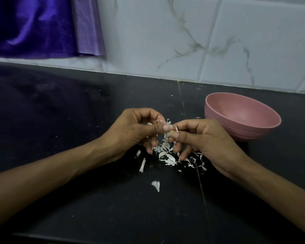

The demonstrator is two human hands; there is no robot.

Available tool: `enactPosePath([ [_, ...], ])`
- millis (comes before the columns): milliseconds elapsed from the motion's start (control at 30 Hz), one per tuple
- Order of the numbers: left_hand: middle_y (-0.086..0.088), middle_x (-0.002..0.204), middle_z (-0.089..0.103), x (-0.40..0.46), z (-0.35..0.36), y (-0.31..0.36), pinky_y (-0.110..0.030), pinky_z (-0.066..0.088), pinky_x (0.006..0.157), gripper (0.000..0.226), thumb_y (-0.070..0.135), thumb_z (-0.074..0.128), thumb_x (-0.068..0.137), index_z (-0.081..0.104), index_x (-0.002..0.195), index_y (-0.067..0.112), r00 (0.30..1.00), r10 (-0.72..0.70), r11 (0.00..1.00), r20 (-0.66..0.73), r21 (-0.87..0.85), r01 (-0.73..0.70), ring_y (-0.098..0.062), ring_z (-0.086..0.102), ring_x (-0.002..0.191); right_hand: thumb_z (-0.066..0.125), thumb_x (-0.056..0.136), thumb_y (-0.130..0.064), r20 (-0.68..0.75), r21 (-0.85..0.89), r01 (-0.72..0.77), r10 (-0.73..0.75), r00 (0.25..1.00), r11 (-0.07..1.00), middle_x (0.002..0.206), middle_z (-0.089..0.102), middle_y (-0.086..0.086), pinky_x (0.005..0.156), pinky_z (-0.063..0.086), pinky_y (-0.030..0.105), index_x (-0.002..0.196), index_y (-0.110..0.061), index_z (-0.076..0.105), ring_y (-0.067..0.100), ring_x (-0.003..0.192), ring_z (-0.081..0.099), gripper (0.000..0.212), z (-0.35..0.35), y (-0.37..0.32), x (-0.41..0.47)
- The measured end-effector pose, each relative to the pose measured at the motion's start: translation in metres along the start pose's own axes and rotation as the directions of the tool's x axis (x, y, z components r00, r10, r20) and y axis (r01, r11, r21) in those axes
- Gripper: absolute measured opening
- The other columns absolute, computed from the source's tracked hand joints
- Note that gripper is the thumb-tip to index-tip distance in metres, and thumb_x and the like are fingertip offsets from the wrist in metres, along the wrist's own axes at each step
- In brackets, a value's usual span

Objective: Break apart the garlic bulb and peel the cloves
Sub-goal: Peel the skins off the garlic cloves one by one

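Note:
A small pale garlic clove sits between the fingertips of both hands, just above the black counter. My left hand pinches it with thumb and forefinger. My right hand pinches the same clove from the right, thumb against it, with a sliver of white skin sticking up. Under and between the hands lies a scatter of white garlic skins. Most of the clove is hidden by the fingers.
A pink bowl stands on the black counter to the right of my hands; its visible inside looks bare. One loose skin piece lies nearer to me. A marbled tile wall and purple cloth rise behind.

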State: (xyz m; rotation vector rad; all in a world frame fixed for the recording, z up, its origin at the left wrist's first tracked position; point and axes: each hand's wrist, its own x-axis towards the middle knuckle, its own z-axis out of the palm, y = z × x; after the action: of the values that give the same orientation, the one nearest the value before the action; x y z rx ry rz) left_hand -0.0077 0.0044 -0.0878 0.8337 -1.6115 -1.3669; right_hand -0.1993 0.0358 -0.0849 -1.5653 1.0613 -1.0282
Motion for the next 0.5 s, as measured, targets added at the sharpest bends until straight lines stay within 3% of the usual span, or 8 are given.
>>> enactPosePath([
  [200, -0.008, 0.052, 0.057, -0.0014, 0.0016, 0.0014, -0.025, 0.049, 0.042, 0.014, 0.019, 0.076, 0.072, 0.068, 0.077, 0.008, 0.993, 0.09, 0.993, -0.078, 0.079, -0.084, -0.016, 0.052, 0.041, 0.066, 0.088, -0.004, -0.017, 0.028, 0.003, -0.002, 1.0, 1.0, 0.081, 0.071, 0.01, 0.049, 0.055, 0.026, 0.091, -0.007, 0.075, 0.015, 0.06, 0.064, 0.01, 0.0026, -0.0008, -0.001],
  [500, -0.009, 0.048, 0.057, -0.0041, 0.0096, -0.0035, -0.025, 0.046, 0.041, 0.022, 0.031, 0.076, 0.073, 0.071, 0.077, 0.01, 0.925, 0.307, 0.94, -0.223, 0.225, -0.257, -0.016, 0.051, 0.038, 0.065, 0.087, -0.008, -0.052, 0.222, -0.054, 0.067, 0.996, 0.974, 0.08, 0.071, 0.008, 0.054, 0.054, 0.023, 0.097, -0.001, 0.073, 0.012, 0.061, 0.062, 0.014, 0.0083, 0.0007, -0.0005],
])
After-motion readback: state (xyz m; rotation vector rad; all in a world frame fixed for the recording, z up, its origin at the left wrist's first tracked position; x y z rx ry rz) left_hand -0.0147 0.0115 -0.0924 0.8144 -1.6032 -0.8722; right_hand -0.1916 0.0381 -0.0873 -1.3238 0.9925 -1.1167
